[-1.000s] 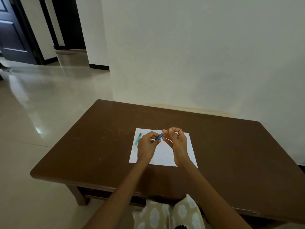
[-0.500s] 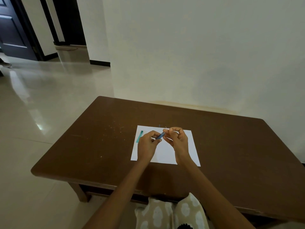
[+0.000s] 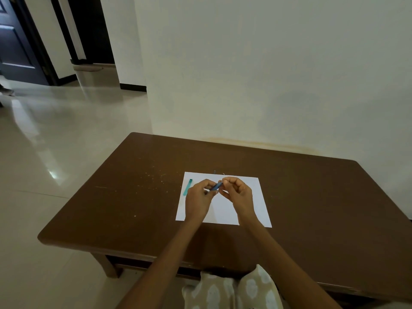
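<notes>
A white sheet of paper (image 3: 252, 197) lies on the brown low table (image 3: 312, 197). Above the sheet both my hands hold a small blue pen-like object (image 3: 216, 186). My left hand (image 3: 199, 200) pinches its lower end between thumb and fingers. My right hand (image 3: 237, 194) pinches its upper end with curled fingers. A teal stick-shaped piece (image 3: 187, 187) lies on the sheet's far left corner, just left of my left hand. Two tiny bits (image 3: 218, 172) sit at the sheet's far edge.
The table stands against a pale wall (image 3: 267, 74). Shiny floor tiles (image 3: 55, 152) spread to the left, toward a dark door (image 3: 15, 41). Pale specks dot the tabletop left of the sheet. My patterned trousers (image 3: 231, 291) show below the near table edge.
The view has shifted slightly; my hands stay together over the sheet, holding the blue object the same way.
</notes>
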